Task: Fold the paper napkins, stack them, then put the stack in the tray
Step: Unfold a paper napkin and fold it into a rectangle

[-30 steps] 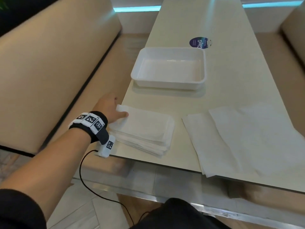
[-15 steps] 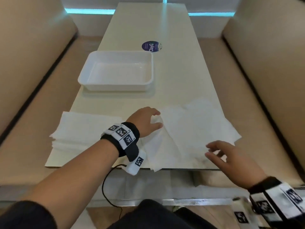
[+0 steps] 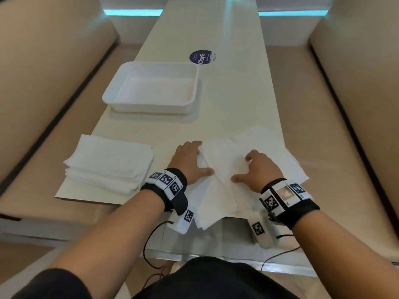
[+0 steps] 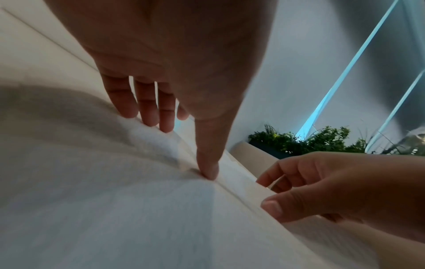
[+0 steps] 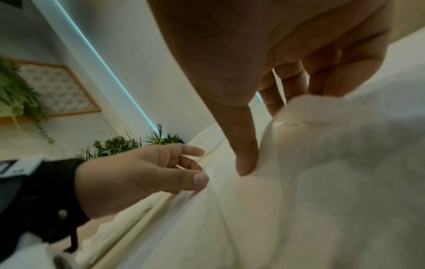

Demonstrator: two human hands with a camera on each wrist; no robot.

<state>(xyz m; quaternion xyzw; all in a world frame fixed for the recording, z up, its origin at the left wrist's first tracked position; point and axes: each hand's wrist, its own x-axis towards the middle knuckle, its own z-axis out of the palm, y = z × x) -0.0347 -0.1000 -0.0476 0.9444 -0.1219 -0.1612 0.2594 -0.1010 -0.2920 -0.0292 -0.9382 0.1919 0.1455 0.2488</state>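
We see both hands on the unfolded napkins (image 3: 226,169) at the desk's (image 3: 237,93) near edge — left hand (image 3: 190,164) with fingers extended, pressing; right hand (image 3: 259,169) loosely curled, fingertips touching. Folded stack (image 3: 108,165) at nine o'clock — tray (image 3: 151,87) at eleven

My left hand (image 4: 174,60) sets its fingertips (image 4: 208,171) down on the unfolded napkin (image 4: 103,209), which ridges beneath them. My right hand (image 4: 340,189) reaches in, fingers curled, thumb touching the paper. Plants (image 4: 308,142) stand behind.
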